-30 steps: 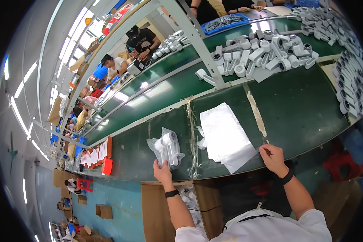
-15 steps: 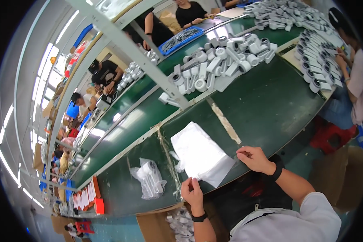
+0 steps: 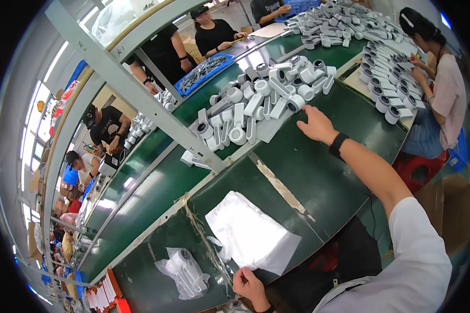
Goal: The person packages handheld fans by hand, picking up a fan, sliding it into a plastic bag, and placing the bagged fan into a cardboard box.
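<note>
Green bench (image 3: pixel 342 175): right hand (image 3: pixel 318 127) newly at device pile (image 3: pixel 257 100), fingers (image 3: pixel 310 115) parted; left hand (image 3: pixel 251 288) by white sheets (image 3: pixel 248 232), grip unclear.

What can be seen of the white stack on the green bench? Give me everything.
The white stack looks like thin plastic sheets or bags, lying flat in a slightly uneven pile; the layers can't be counted. Its right-hand edge looks more translucent. It rests on the green bench, slanted in view, between a bagged device on the left and a worn pale strip. The left hand is at its near edge; contact is unclear.
</note>
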### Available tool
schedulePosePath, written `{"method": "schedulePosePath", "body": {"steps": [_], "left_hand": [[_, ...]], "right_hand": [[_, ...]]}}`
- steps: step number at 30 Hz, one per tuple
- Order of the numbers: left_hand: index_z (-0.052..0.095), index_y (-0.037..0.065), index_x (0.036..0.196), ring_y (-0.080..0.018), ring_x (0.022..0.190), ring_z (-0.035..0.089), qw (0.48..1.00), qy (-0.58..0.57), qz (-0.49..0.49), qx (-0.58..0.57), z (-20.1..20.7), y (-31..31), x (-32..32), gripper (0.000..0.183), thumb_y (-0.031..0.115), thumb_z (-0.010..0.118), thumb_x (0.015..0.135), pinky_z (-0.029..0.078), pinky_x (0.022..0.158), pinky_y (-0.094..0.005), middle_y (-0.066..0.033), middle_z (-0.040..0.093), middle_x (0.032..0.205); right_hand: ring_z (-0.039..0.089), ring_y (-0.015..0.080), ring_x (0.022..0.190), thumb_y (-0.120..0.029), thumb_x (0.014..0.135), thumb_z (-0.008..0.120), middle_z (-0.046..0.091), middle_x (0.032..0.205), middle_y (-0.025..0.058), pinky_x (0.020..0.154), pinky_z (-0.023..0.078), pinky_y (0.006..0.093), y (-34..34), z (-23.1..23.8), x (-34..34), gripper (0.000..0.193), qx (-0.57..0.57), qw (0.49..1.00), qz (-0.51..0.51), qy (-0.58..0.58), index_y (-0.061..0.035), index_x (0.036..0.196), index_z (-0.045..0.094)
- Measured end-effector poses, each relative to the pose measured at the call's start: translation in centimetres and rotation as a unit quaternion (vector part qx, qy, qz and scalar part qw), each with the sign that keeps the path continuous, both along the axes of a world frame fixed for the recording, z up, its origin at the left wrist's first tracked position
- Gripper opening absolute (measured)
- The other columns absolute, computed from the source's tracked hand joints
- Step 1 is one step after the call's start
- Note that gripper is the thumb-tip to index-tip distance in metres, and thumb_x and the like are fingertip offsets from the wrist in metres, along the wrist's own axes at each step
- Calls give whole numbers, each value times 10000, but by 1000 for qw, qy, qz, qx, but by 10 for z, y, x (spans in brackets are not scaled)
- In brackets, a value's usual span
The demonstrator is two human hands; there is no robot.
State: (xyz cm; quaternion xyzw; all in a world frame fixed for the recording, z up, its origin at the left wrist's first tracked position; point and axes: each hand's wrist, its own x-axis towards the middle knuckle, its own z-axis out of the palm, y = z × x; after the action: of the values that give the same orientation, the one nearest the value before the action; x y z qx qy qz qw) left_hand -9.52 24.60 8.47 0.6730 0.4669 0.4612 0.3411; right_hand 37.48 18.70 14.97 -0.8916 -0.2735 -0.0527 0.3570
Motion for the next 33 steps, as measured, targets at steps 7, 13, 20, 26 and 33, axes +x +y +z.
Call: {"method": "schedulePosePath", "body": {"steps": [7,13,20,26,33], "left_hand": [[601,-68,789,-114,615,515,997,53,25,46,-4,1,-6,144,52,599,868,417,559,-246,-64,593,673],[659,-16,853,-300,671,605,991,127,2,37,19,-8,-2,153,118,596,888,492,638,-366,-162,645,772],[659,-20,842,-296,671,602,993,105,8,49,16,-10,-1,141,94,589,886,487,635,-364,-164,642,773],[622,-49,783,-216,563,553,997,34,-1,67,0,0,-4,116,56,610,832,431,518,-291,-118,585,668],[612,-27,759,-97,543,474,992,-121,23,-31,-12,-2,-19,140,36,575,879,367,494,-242,-27,543,629]], "right_hand": [[483,355,1176,-267,805,694,505,1295,157,966,443,456,68,-6,75,658,-37,982,-33,-183,-17,1340,404],[506,318,1172,-245,833,673,544,1267,126,932,436,516,98,-7,103,636,-110,981,-63,-146,-41,1367,393],[533,326,1151,-128,814,589,600,1193,131,942,427,486,87,-3,88,475,-97,985,-54,-133,-53,1278,519],[605,282,992,-56,754,619,641,1004,130,842,477,384,40,29,20,345,176,980,82,-49,-57,1098,597],[588,209,1004,25,730,700,619,1053,88,889,457,331,-71,48,-144,326,298,899,321,-21,-35,1035,600]]}}
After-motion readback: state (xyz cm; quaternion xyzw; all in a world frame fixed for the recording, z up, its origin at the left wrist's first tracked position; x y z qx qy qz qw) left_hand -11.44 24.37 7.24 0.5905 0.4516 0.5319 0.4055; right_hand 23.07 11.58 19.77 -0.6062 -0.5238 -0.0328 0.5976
